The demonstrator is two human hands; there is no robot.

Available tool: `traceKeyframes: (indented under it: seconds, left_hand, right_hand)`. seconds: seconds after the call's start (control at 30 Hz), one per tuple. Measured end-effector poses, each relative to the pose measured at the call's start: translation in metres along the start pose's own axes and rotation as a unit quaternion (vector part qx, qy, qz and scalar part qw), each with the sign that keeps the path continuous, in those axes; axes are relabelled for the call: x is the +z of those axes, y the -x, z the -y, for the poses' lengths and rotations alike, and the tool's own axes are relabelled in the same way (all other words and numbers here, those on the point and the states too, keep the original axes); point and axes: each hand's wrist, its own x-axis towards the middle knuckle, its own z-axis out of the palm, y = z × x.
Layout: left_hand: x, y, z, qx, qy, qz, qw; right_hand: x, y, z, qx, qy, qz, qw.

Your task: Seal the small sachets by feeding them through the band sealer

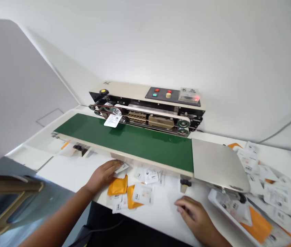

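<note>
Lying flat and empty at the front edge of the green conveyor belt [135, 140], the left hand [103, 176] sits just beside a white sachet [122, 168], while the loosely curled, empty right hand [193, 214] rests well apart from it.

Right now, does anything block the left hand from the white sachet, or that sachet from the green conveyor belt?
Nothing lies between the left hand and the white sachet; the hand sits right beside it. Toward the green conveyor belt, only the cream side rail stands, along the belt's front edge.
</note>
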Motion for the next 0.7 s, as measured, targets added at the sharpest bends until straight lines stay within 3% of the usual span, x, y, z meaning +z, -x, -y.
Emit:
traceKeyframes:
  seconds: [0.13, 0.3, 0.43, 0.57, 0.7]
  left_hand:
    - [0.003, 0.003, -0.001, 0.005, 0.007, -0.005, 1.0]
    - [0.012, 0.005, 0.002, -0.026, -0.046, -0.009, 0.999]
    - [0.01, 0.006, -0.004, -0.032, -0.048, -0.036, 0.998]
    - [0.0, 0.031, -0.036, -0.029, -0.016, -0.136, 0.99]
    - [-0.006, 0.082, -0.101, -0.006, 0.043, -0.162, 0.986]
  right_hand:
    - [0.0, 0.0, -0.001, 0.021, -0.003, -0.022, 1.0]
    - [0.001, -0.003, -0.004, -0.004, 0.039, -0.015, 0.999]
    - [0.006, -0.004, 0.001, -0.002, 0.057, -0.064, 0.996]
    - [0.03, 0.011, 0.027, -0.066, 0.112, -0.13, 0.983]
    - [0.085, 0.034, 0.069, -0.122, 0.086, -0.065, 0.987]
